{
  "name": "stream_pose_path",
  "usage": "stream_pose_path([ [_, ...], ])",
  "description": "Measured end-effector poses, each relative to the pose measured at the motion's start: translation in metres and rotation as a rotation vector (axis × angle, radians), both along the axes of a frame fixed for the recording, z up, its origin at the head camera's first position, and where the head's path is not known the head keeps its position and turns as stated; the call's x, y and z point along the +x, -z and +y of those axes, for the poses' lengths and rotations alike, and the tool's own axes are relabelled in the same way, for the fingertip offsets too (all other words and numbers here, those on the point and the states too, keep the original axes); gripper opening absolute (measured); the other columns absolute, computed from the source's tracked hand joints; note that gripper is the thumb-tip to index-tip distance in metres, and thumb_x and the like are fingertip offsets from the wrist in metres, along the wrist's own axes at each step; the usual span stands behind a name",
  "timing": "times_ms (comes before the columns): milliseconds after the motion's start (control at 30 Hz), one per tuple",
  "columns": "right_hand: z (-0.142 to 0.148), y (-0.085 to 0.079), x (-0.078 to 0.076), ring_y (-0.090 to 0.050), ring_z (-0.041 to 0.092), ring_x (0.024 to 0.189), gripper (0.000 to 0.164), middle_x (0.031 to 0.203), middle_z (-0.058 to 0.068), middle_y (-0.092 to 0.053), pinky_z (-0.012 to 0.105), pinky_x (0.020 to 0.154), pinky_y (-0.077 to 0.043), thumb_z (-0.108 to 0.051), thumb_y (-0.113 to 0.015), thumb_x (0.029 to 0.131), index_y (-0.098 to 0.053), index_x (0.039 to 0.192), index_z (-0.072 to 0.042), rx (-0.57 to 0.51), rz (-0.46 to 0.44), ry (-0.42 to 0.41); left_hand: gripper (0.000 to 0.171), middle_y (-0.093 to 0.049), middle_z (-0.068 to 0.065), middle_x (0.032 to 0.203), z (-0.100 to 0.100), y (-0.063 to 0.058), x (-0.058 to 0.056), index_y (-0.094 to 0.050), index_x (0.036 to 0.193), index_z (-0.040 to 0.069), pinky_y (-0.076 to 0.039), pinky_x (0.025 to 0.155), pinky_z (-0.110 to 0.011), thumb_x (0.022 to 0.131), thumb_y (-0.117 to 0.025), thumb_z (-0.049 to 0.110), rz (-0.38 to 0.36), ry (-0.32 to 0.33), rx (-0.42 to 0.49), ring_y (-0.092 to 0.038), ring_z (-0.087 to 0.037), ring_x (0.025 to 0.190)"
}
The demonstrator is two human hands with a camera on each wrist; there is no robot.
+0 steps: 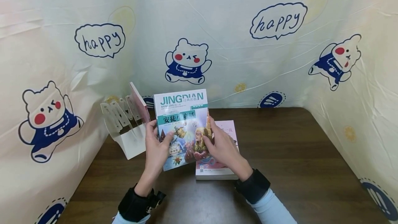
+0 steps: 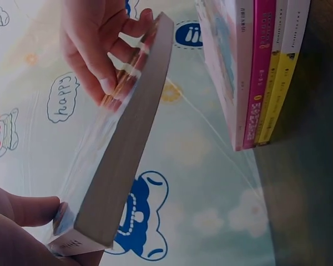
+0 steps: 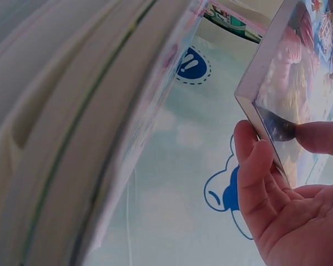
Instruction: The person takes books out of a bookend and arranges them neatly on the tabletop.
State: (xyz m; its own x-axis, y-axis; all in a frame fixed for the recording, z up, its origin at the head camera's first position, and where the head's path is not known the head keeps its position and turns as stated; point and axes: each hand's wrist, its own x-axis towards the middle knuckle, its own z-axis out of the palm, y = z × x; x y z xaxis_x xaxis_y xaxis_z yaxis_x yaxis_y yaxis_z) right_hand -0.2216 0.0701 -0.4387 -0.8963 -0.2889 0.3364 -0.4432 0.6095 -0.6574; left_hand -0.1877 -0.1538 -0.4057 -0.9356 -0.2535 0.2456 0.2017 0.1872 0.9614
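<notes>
A paperback book (image 1: 181,113) with a teal-and-white title band and a fairy-tale picture is held up, tilted, over the table. My left hand (image 1: 157,151) grips its left edge, thumb on the cover and fingers behind. On the opposite edge, my right hand (image 1: 225,146) pinches it, thumb in front; the right wrist view shows the curled fingers (image 3: 255,183) at the cover's edge. Below and behind the right hand lies a stack of books (image 1: 217,173), topped by a pink cover. Pink, magenta and yellow spines (image 2: 259,72) show in the left wrist view.
A white book rack (image 1: 135,148) with upright dividers stands on the left of the table, a pink book (image 1: 140,103) leaning upright in it. Brown wooden tabletop (image 1: 280,148) extends to the right. A printed cloth (image 1: 230,61) hangs around the back and sides.
</notes>
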Motion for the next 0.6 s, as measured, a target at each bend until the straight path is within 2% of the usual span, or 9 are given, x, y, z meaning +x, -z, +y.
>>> stream_pose_path([
  [67, 0.0007, 0.0005, 0.0004, -0.069, 0.022, 0.103, 0.079, 0.146, 0.018, -0.063, 0.041, 0.075, -0.063, -0.024, -0.066, 0.101, -0.023, 0.166, -0.009, -0.001, 0.003, 0.000, 0.051, -0.063, -0.017, 0.142, 0.0007, 0.0012, -0.0003, -0.036, 0.148, 0.009, -0.057, 0.075, -0.018, 0.104, -0.059, 0.001, -0.001, 0.012, 0.000, -0.067, -0.032, 0.108],
  [200, 0.0030, 0.0019, 0.0009, -0.064, 0.017, 0.085, 0.080, 0.142, 0.017, -0.065, 0.033, 0.059, -0.055, -0.023, -0.067, 0.101, -0.022, 0.166, -0.011, -0.015, -0.004, -0.005, 0.050, -0.058, -0.015, 0.147, 0.0013, 0.0025, -0.0007, -0.033, 0.151, 0.010, -0.056, 0.079, -0.020, 0.106, -0.053, 0.000, -0.007, 0.051, 0.014, -0.064, -0.031, 0.112],
  [367, 0.0059, 0.0041, 0.0006, -0.062, 0.016, 0.083, 0.079, 0.141, 0.016, -0.065, 0.031, 0.056, -0.052, -0.023, -0.066, 0.102, -0.022, 0.166, -0.011, -0.014, 0.001, -0.004, 0.056, -0.054, -0.014, 0.151, -0.0002, 0.0032, -0.0005, -0.032, 0.155, 0.013, -0.056, 0.086, -0.040, 0.104, -0.048, -0.002, -0.016, 0.085, -0.031, -0.062, -0.033, 0.114],
  [467, 0.0077, 0.0052, 0.0002, -0.062, 0.017, 0.084, 0.079, 0.146, 0.017, -0.063, 0.032, 0.057, -0.052, -0.024, -0.065, 0.102, -0.021, 0.166, -0.010, -0.009, -0.004, -0.004, 0.062, -0.054, -0.016, 0.151, -0.0024, 0.0032, 0.0012, -0.031, 0.159, 0.016, -0.055, 0.090, -0.053, 0.103, -0.049, -0.001, -0.027, 0.080, -0.112, -0.062, -0.035, 0.115],
  [600, 0.0097, 0.0062, 0.0002, -0.064, 0.018, 0.093, 0.078, 0.151, 0.018, -0.058, 0.034, 0.064, -0.056, -0.022, -0.065, 0.103, -0.021, 0.166, -0.010, -0.018, -0.014, -0.001, 0.067, -0.053, -0.020, 0.150, -0.0061, 0.0011, 0.0031, -0.030, 0.162, 0.017, -0.054, 0.095, -0.060, 0.101, -0.051, 0.001, -0.043, 0.077, -0.230, -0.060, -0.037, 0.115],
])
